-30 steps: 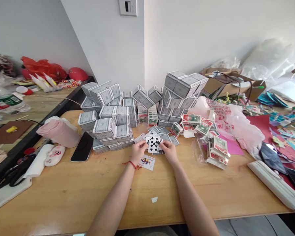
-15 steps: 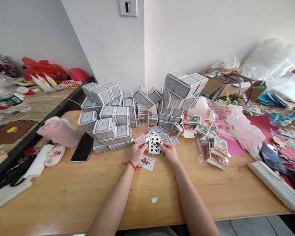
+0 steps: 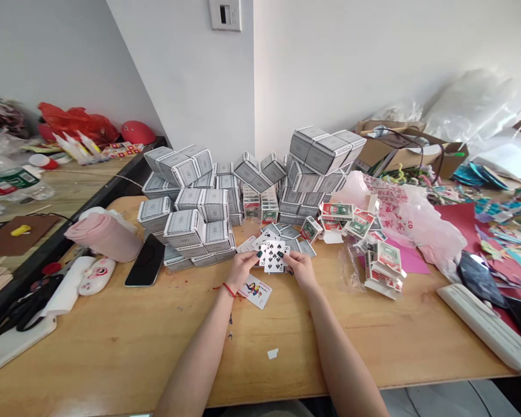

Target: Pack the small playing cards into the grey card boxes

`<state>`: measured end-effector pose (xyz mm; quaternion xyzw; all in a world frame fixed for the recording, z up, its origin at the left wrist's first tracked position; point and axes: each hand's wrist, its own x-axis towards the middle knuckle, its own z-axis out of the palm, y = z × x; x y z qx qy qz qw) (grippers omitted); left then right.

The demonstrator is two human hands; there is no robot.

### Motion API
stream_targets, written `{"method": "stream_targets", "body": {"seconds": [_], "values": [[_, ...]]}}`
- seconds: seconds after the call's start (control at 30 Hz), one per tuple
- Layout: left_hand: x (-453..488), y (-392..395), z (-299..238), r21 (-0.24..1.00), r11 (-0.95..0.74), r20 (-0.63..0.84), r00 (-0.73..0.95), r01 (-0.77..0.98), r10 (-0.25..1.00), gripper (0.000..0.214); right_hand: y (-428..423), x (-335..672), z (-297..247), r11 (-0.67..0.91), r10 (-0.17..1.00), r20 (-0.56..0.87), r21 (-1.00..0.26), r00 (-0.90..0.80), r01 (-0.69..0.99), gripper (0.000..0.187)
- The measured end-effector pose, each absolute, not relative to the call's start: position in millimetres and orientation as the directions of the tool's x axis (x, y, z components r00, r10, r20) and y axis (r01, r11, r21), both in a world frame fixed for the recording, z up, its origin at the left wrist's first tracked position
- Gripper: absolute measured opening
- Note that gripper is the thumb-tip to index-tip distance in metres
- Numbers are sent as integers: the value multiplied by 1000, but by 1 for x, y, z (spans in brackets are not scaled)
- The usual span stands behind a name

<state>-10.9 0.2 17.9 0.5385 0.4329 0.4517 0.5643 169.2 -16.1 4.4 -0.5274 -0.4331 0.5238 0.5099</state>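
Note:
My left hand (image 3: 242, 269) is closed on the left side of a few white playing cards (image 3: 274, 258) with black spades. At their right side, my right hand (image 3: 301, 269) pinches them too. An eight and a nine show at the cards' corners. Just below lies a loose joker card (image 3: 257, 291), face up near my left wrist. Behind the held cards, more cards (image 3: 290, 232) are spread on the table, some face down with grey backs. How many cards each hand holds cannot be made out.
Stacks of grey-patterned card packs stand left (image 3: 184, 227) and right (image 3: 316, 152). Opened red and green card boxes (image 3: 387, 260) lie right beside a crumpled plastic bag (image 3: 399, 202). A black phone (image 3: 145, 260) and a rolled pink cloth (image 3: 106, 234) are left. A paper scrap (image 3: 272, 353) lies in front.
The held cards have shifted slightly apart, with the front one a little to the right. The joker card below has turned and slid slightly toward me.

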Motion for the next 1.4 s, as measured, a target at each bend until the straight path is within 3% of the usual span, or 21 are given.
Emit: {"method": "stream_targets", "body": {"seconds": [0.57,0.83,1.4], "values": [[-7,4,12,1000,-4,-2,272,19,962,28,-15,168,5,-105,987,-117,-989,114,-102,36],[-2,7,12,985,153,-123,308,-75,943,34,-14,166,-2,-102,988,-114,-987,104,-121,33],[6,10,13,954,268,-247,152,-137,957,18,-16,166,1,-64,996,-61,-997,65,50,40]]}}
